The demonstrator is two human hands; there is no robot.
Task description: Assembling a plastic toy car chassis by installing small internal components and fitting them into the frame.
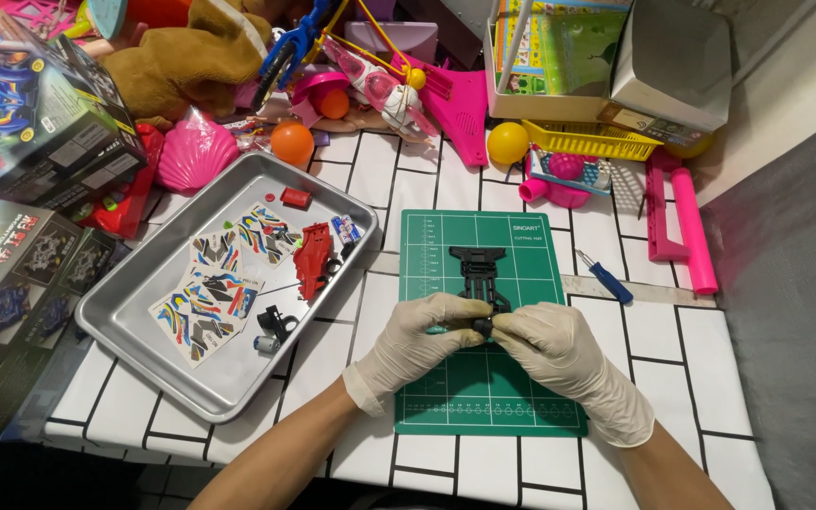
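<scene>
Both my hands wear pale gloves and meet over a green cutting mat (446,397). My left hand (417,342) and my right hand (550,345) pinch the near end of a black toy car chassis (480,274) that lies on the mat. A small black wheel-like part (482,327) shows between my fingertips, and a bit of green shows at the left fingers. The far end of the chassis points away from me.
A metal tray (134,331) on the left holds sticker sheets (219,283), a red car body (314,260) and small parts. Toy boxes (21,123) stand at the far left. A blue-handled screwdriver (606,279), pink toys and balls lie behind and right.
</scene>
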